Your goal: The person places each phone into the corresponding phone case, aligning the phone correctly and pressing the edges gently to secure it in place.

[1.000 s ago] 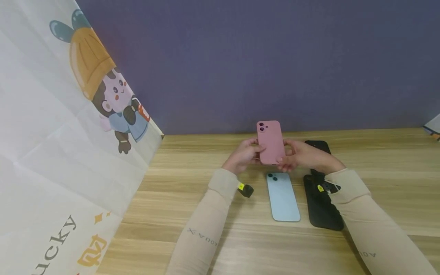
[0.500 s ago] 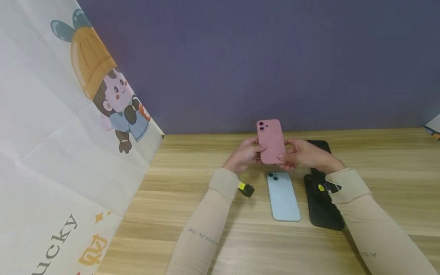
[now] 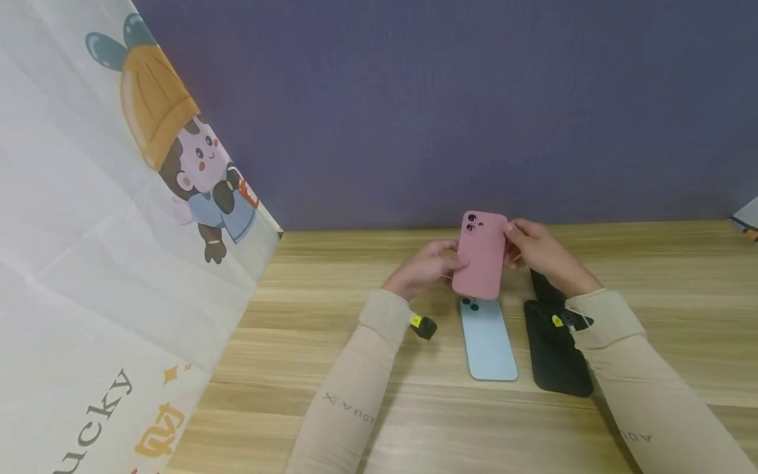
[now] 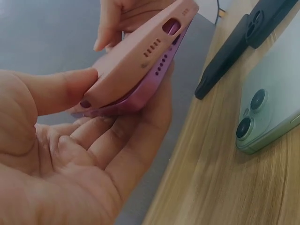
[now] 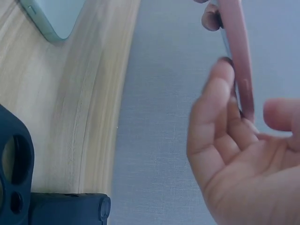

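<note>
A pink phone case (image 3: 481, 257) sits over a purple phone (image 4: 152, 86), and a gap shows between them along the bottom end in the left wrist view. My left hand (image 3: 428, 268) holds both at the left edge, thumb on the case's back, fingers beneath the phone. At the upper right edge is my right hand (image 3: 540, 255), its fingers curled behind the phone. Its thumb lies by the case's corner in the head view and shows slightly apart from it in the right wrist view. Below them, a pale blue phone (image 3: 489, 342) lies camera side up on the table.
To the right on the wooden table (image 3: 296, 368) lie a black phone case (image 5: 23, 154) with camera cutouts and another black phone-shaped piece, partly under my right forearm. A dark blue panel (image 3: 450, 118) rises behind the table. A printed white sheet (image 3: 71, 197) stands at the left.
My right hand has moved from the case's lower right corner up to its upper right edge. The pink case and phone have shifted right and tilted the other way, overlapping the pale phone's top.
</note>
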A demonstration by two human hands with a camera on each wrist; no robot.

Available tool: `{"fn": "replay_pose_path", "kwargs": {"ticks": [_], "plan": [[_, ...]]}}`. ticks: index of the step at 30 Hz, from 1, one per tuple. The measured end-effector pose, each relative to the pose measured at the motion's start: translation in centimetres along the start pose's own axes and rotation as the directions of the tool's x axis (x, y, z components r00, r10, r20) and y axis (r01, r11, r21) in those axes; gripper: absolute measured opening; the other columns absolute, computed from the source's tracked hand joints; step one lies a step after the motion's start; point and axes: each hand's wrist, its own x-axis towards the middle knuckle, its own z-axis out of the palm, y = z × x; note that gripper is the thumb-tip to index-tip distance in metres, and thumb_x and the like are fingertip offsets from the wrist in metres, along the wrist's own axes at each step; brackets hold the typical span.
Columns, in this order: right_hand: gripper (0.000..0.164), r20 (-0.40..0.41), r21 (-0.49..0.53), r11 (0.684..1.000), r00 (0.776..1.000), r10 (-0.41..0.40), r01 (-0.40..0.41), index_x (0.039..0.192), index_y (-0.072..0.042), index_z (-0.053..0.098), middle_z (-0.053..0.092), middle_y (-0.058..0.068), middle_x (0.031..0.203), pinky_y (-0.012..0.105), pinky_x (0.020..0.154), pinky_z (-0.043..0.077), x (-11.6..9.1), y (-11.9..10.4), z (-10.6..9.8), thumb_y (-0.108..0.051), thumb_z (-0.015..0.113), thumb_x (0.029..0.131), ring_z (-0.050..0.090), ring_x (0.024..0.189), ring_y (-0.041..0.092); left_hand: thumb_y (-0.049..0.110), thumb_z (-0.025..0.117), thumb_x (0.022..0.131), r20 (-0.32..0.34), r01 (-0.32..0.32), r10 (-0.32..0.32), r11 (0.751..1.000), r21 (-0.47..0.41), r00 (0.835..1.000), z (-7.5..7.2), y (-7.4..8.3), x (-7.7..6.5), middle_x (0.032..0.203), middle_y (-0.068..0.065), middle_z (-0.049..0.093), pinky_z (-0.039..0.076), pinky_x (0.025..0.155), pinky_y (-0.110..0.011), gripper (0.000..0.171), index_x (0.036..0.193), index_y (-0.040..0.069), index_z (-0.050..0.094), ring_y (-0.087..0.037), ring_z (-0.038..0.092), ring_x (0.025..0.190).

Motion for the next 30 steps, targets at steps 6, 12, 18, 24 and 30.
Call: {"fn": "replay_pose_path", "kwargs": {"ticks": [6,12,18,24,30], "plan": [[0.054,-0.104,0.027,1.000,0.995,-0.007,0.010,0.124,0.003,0.048,0.054,0.010,0.087,0.030,0.063,0.054,-0.06,-0.09,-0.24,-0.042,0.024,0.105,0.056,0.070,0.015,0.007,0.053,0.098,0.048,-0.004,0.004,1.000,0.000,0.999,0.14,0.09,-0.01,0.108,-0.014,0.068,0.052,0.091,-0.047,0.035,0.133,0.006,0.051,-0.019,0.066,0.087],[0.052,-0.100,0.074,0.997,0.995,0.011,-0.003,0.118,0.004,0.049,0.053,0.004,0.080,0.029,0.062,0.053,-0.30,-0.50,-0.34,-0.041,0.026,0.105,0.055,0.067,0.014,0.007,0.052,0.098,0.067,0.011,-0.010,1.000,-0.015,0.998,0.27,0.23,-0.05,0.110,-0.026,0.067,0.054,0.088,-0.047,0.034,0.132,0.007,0.050,-0.020,0.069,0.081],[0.049,-0.095,0.083,0.997,0.996,0.003,0.005,0.112,0.004,0.049,0.051,0.003,0.078,0.029,0.062,0.052,-0.52,-0.66,-0.33,-0.039,0.025,0.105,0.054,0.065,0.014,0.009,0.052,0.098,0.067,0.016,-0.015,1.000,-0.016,0.998,0.33,0.16,-0.04,0.110,-0.024,0.068,0.051,0.092,-0.051,0.030,0.128,0.008,0.052,-0.020,0.068,0.082],[0.048,-0.087,0.087,0.996,0.996,0.009,-0.002,0.111,0.003,0.049,0.050,0.004,0.078,0.030,0.062,0.052,-0.44,-0.53,-0.31,-0.038,0.024,0.106,0.054,0.065,0.015,0.009,0.054,0.098,0.062,0.021,-0.021,1.000,-0.002,0.998,0.30,-0.02,-0.01,0.110,-0.023,0.068,0.054,0.089,-0.045,0.034,0.131,0.009,0.051,-0.020,0.068,0.084],[0.055,-0.074,0.079,0.997,0.997,0.025,-0.019,0.123,0.003,0.048,0.051,0.007,0.085,0.029,0.064,0.053,-0.31,-0.53,-0.26,-0.044,0.027,0.104,0.054,0.069,0.014,0.010,0.054,0.098,0.067,0.016,-0.017,1.000,0.016,0.998,0.32,0.04,-0.09,0.102,-0.019,0.070,0.056,0.085,-0.040,0.035,0.133,0.008,0.049,-0.020,0.069,0.083]]}}
